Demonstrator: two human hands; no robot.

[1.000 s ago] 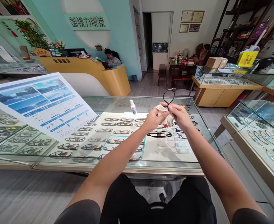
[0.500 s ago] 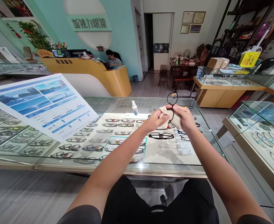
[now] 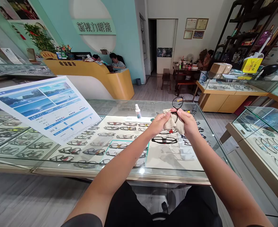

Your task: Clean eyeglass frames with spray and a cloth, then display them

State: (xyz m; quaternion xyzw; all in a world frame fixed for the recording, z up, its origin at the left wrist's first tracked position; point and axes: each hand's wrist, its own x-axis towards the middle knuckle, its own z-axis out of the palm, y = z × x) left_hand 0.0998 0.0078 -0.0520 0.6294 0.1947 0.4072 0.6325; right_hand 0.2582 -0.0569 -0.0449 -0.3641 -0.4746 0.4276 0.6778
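Note:
Above the glass counter, both hands are raised close together around a pair of dark-rimmed eyeglasses (image 3: 178, 102). One round lens stands up above the fingers; the other is partly covered by a cream cloth (image 3: 169, 123). My left hand (image 3: 161, 123) is closed, pinching the cloth against the covered lens. My right hand (image 3: 188, 121) grips the frame near its middle, with part of the cloth hanging under its fingers. A small white spray bottle (image 3: 138, 112) stands upright on the counter, left of the hands.
Rows of eyeglass frames (image 3: 93, 151) lie inside the glass display case (image 3: 120, 171). A printed sheet (image 3: 46, 107) stands tilted at the left. More showcases (image 3: 264, 126) flank the right. Farther back, people sit behind a yellow desk (image 3: 121, 83) and at a dark table (image 3: 186, 67).
The cloth has shifted slightly around the covered lens under my left fingers. Both hands keep hold of the eyeglasses. The view has tilted slightly upward, and a second person shows behind the yellow desk.

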